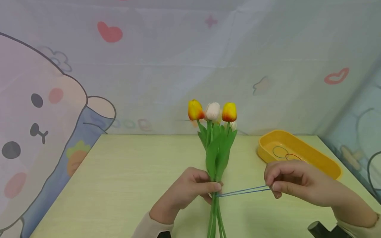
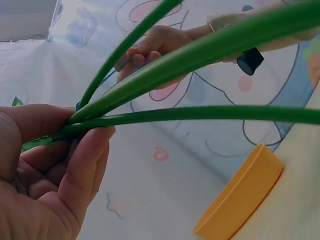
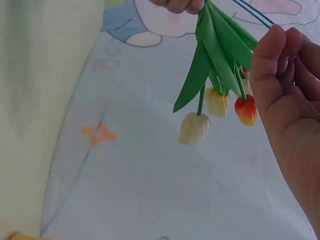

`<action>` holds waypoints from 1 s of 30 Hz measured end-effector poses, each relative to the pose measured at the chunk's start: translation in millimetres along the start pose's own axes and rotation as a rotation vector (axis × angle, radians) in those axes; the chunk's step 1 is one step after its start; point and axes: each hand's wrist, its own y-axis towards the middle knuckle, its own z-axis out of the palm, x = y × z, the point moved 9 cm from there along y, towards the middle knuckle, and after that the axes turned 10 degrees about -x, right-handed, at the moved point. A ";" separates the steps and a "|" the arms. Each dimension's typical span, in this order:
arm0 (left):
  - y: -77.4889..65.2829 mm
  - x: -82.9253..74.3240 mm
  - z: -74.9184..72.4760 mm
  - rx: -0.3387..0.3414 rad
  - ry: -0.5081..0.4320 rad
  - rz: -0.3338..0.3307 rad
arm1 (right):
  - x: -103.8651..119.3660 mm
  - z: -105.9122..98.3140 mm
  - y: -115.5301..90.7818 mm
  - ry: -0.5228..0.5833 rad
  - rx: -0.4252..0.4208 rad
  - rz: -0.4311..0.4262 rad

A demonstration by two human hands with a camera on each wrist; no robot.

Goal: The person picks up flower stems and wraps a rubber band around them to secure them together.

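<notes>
Tulips [image 1: 213, 112], artificial, stand upright in the head view, their stems clenched in the left hand [image 1: 190, 188] above the table [image 1: 125, 185]; I see the right hand [image 1: 290, 181] just beside it, pinching a blue rubber band [image 1: 244, 191] and stretching it taut away from the stems; beyond the right hand sits a yellow tray [image 1: 324, 162] with spare bands inside; I judge the binding begun, with the band hooked at the stems but its wraps not yet made.

Left wrist view: left fingers [image 2: 85, 165] wrap the green stems [image 2: 200, 114]; the right hand hangs beyond them, the tray below.

Right wrist view: right fingers [image 3: 272, 55] pinch the band's strands [image 3: 255, 14]; the blooms [image 3: 220, 112] hang beside that hand; no writing, brand or label is readable anywhere, only cartoon shapes on the backdrop [image 1: 190, 59].
</notes>
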 end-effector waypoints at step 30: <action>-1.3 -7.5 -46.8 -0.689 -0.216 0.288 | -134.6 102.3 2.8 0.000 -0.676 0.431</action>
